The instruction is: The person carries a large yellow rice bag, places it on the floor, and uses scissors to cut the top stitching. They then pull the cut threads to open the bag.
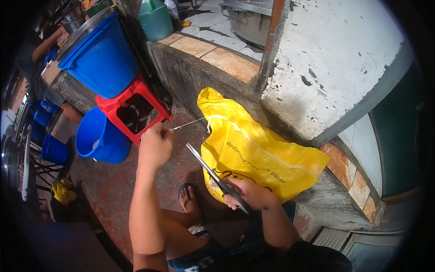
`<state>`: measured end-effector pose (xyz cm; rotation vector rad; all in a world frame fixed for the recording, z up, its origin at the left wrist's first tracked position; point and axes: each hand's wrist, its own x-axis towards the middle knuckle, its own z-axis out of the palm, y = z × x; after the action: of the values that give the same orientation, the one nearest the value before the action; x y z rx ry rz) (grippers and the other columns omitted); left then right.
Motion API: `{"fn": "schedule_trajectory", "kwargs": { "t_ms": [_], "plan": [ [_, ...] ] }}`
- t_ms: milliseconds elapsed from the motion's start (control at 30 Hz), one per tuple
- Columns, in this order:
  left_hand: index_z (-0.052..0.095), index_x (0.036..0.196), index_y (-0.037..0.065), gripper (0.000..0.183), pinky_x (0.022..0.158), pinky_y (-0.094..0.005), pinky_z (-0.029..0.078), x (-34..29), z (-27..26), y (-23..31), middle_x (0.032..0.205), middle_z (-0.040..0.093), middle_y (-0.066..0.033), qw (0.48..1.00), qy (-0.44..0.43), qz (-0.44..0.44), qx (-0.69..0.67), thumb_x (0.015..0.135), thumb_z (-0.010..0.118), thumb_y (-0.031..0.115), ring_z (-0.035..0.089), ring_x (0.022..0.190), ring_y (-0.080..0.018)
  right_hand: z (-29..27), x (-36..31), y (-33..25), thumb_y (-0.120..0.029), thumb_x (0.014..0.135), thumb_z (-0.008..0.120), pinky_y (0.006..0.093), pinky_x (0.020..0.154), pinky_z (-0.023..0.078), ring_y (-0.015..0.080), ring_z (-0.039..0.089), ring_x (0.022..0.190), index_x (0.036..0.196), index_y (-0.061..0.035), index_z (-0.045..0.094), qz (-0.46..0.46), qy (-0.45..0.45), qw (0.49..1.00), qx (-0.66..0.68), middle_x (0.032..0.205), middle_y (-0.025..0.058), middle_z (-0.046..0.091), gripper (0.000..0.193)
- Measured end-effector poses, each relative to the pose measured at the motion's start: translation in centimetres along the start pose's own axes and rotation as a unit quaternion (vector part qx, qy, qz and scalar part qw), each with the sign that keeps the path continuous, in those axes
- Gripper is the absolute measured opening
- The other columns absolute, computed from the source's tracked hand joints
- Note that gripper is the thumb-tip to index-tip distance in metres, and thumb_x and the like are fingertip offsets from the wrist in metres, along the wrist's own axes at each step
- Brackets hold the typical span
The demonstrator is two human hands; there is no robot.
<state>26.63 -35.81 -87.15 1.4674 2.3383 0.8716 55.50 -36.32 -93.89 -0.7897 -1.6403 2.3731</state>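
My left hand (155, 146) is closed in a pinch on a white string (190, 123). The string runs taut to the upper left side of a yellow woven sack (247, 152), which stands upright before me. Stitching crosses the sack below its top edge, and dark print shows on its front. In front of the sack, my right hand (252, 193) grips a pair of scissors (202, 164) with black handles. Their blades look closed and point up and left, toward the string but apart from it.
Left of the sack, a red plastic stool (111, 106) carries a big blue tub (103, 56), with a blue bucket (106, 140) beside it. A concrete ledge (195, 45) and a white wall (333, 59) rise behind the sack. Another person (43, 75) is at the far left.
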Motion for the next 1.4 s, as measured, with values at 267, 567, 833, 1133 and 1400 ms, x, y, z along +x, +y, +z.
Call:
{"fn": "schedule_trajectory", "kwargs": {
  "t_ms": [267, 567, 833, 1133, 1400],
  "plan": [
    [0.069, 0.095, -0.003, 0.016, 0.071, -0.0394, 0.052, 1.0, -0.1, 0.4, 0.081, 0.069, -0.0234, 0.994, 0.107, 0.019, -0.009, 0.094, 0.068, 0.013, 0.069, 0.073, -0.0325, -0.5, -5.3, 2.0, -0.021, 0.097, 0.073, 0.0235, 0.077, 0.044, 0.0127, 0.060, 0.084, 0.145, -0.0017, 0.049, -0.049, -0.045, 0.990, -0.121, 0.100, 0.0076, 0.067, 0.058],
    [0.068, 0.096, -0.002, 0.013, 0.068, -0.0381, 0.051, 2.9, 0.5, -1.0, 0.080, 0.067, -0.0235, 0.982, 0.173, 0.034, -0.066, 0.095, 0.067, 0.010, 0.067, 0.070, -0.0306, -2.5, -8.6, 3.4, -0.017, 0.093, 0.077, 0.0261, 0.080, 0.051, 0.0126, 0.064, 0.088, 0.149, -0.0014, 0.044, -0.028, -0.064, 0.997, -0.044, 0.107, 0.0107, 0.069, 0.067],
    [0.068, 0.101, 0.000, 0.016, 0.076, -0.0396, 0.054, 13.5, 1.8, 9.8, 0.085, 0.071, -0.0201, 0.954, 0.132, 0.267, -0.028, 0.098, 0.064, 0.015, 0.071, 0.080, -0.0346, -1.3, -14.0, 0.9, -0.019, 0.089, 0.081, 0.0317, 0.084, 0.050, 0.0149, 0.064, 0.089, 0.147, -0.0004, 0.048, -0.068, 0.003, 0.992, -0.105, 0.109, 0.0085, 0.070, 0.070],
    [0.069, 0.098, 0.000, 0.020, 0.077, -0.0368, 0.054, 16.9, 0.9, 8.6, 0.084, 0.074, -0.0148, 0.965, 0.105, 0.239, -0.022, 0.098, 0.065, 0.020, 0.071, 0.079, -0.0249, -3.0, -20.2, 4.7, -0.027, 0.084, 0.087, 0.0298, 0.074, 0.051, 0.0155, 0.068, 0.087, 0.147, 0.0006, 0.048, -0.066, 0.002, 0.994, -0.090, 0.098, 0.0094, 0.070, 0.079],
    [0.065, 0.123, 0.002, 0.040, 0.074, -0.0273, 0.046, 13.9, -1.9, 3.0, 0.101, 0.065, -0.0010, 0.976, -0.051, 0.134, -0.166, 0.102, 0.064, 0.037, 0.059, 0.089, -0.0122, -3.3, -33.3, -3.9, -0.026, 0.075, 0.090, 0.0348, 0.063, 0.053, 0.0257, 0.069, 0.066, 0.134, -0.0093, 0.063, -0.066, 0.352, 0.844, -0.398, 0.073, 0.0128, 0.068, 0.068]
  ]
}}
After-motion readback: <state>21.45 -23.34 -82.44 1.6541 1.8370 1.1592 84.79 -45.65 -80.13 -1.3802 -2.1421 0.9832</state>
